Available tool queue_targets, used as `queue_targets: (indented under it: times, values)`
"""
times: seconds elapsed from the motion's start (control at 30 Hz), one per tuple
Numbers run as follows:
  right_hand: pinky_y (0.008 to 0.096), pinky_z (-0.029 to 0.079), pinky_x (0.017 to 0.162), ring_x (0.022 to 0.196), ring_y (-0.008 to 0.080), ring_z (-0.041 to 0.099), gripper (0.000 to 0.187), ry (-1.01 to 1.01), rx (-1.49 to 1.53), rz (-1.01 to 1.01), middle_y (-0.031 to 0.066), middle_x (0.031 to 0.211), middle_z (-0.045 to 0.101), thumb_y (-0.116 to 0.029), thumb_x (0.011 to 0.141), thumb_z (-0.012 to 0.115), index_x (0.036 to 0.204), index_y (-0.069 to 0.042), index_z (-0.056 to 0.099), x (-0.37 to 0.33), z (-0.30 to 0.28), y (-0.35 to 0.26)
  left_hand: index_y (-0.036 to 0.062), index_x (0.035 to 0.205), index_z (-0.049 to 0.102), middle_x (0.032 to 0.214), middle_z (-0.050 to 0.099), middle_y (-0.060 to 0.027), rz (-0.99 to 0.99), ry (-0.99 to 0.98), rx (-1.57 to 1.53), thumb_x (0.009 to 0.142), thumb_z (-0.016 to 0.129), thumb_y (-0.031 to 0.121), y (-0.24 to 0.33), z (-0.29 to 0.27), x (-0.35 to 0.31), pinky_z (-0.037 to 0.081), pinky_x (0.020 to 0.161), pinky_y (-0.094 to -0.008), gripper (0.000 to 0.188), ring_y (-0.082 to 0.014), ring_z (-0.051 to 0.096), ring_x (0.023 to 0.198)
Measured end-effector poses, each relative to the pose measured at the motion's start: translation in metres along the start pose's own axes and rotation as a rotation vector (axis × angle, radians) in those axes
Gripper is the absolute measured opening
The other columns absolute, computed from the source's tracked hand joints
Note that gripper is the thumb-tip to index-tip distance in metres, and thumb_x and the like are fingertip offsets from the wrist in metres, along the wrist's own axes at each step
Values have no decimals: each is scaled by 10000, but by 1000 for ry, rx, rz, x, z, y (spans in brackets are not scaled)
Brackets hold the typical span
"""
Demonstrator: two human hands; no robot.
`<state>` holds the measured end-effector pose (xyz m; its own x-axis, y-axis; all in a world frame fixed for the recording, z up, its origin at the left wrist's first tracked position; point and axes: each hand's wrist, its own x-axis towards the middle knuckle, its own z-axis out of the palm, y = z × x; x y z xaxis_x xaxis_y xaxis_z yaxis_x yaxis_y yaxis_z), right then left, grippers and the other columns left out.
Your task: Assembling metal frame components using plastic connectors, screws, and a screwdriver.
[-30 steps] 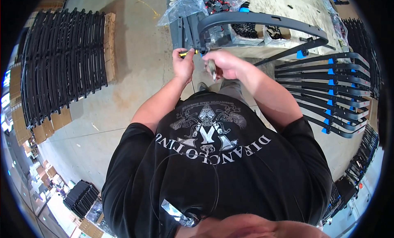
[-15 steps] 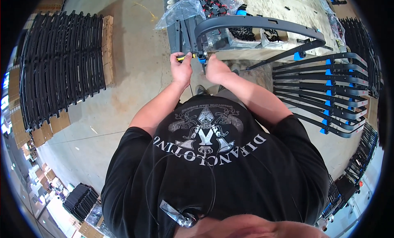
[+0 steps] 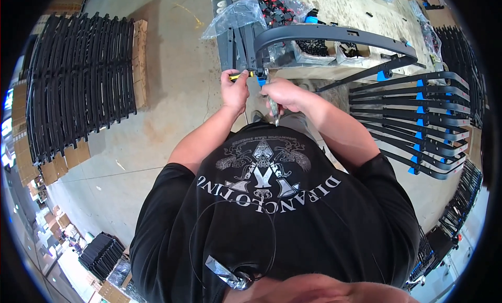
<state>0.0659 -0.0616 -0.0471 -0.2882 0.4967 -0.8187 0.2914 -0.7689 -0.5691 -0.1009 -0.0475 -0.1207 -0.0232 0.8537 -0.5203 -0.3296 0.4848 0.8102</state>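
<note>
A black curved metal frame [image 3: 319, 31] lies over the workbench edge, its near-left end between my hands. My left hand [image 3: 235, 91] is closed around a screwdriver [image 3: 235, 77] with a yellow and black handle, pointed at that end. A blue piece [image 3: 262, 81] sits on the frame's end. On the other side, my right hand [image 3: 285, 94] grips a silver wrench [image 3: 273, 110]. One end of the wrench reaches up beside the frame's end, and the other points back toward my body. My fingers partly hide its middle.
The workbench [image 3: 345, 10] holds a plastic bag [image 3: 235, 18], red and black parts [image 3: 278, 10] and boxes of small black parts [image 3: 315, 48]. Similar frames with blue pieces [image 3: 413, 115] are stacked at right. Black bars [image 3: 81, 83] stand on a pallet at left.
My right hand has turned and drawn slightly back toward me, so the wrench now shows below it. The left hand stays at the frame's end with the screwdriver.
</note>
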Motion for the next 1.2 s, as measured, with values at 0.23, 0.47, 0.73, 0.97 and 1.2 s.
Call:
queue_targets:
  times: [0.23, 0.47, 0.73, 0.97, 1.2]
  values:
    - [458, 549, 482, 620, 316, 708, 283, 647, -739, -428, 182, 833, 682, -163, 897, 547, 1019, 89, 587, 55, 0, 42, 146, 1069, 429, 625, 450, 20, 109, 62, 97, 949, 714, 178, -10, 2, 7, 272, 390, -281, 311, -85, 374, 453]
    - [463, 529, 464, 573, 317, 684, 278, 84, -137, -104, 202, 843, 706, -164, 865, 572, 914, 107, 608, 53, -7, 40, 138, 1056, 442, 605, 469, 9, 231, 73, 150, 930, 735, 194, -26, -1, 23, 280, 378, -285, 324, -93, 397, 437]
    - [399, 464, 415, 555, 285, 671, 282, 46, 20, -35, 173, 777, 661, -217, 893, 578, 960, 57, 585, 3, 4, 10, 131, 1054, 451, 608, 476, 6, 185, 93, 116, 922, 742, 185, -16, -3, 12, 288, 376, -289, 324, -98, 401, 433]
    - [489, 583, 647, 803, 377, 731, 493, 584, -697, -332, 335, 1064, 672, -192, 878, 575, 1241, 138, 522, 52, 1, 43, 127, 1057, 456, 604, 483, 1, 199, 86, 129, 925, 733, 172, -22, -1, 15, 302, 382, -296, 310, -104, 411, 433]
    - [394, 546, 546, 631, 213, 584, 235, 103, 162, -92, 80, 765, 575, -222, 878, 622, 943, 2, 604, 7, 14, 23, 124, 1075, 461, 643, 499, 3, 249, 95, 214, 933, 723, 172, -22, -8, 20, 304, 383, -292, 302, -93, 408, 449]
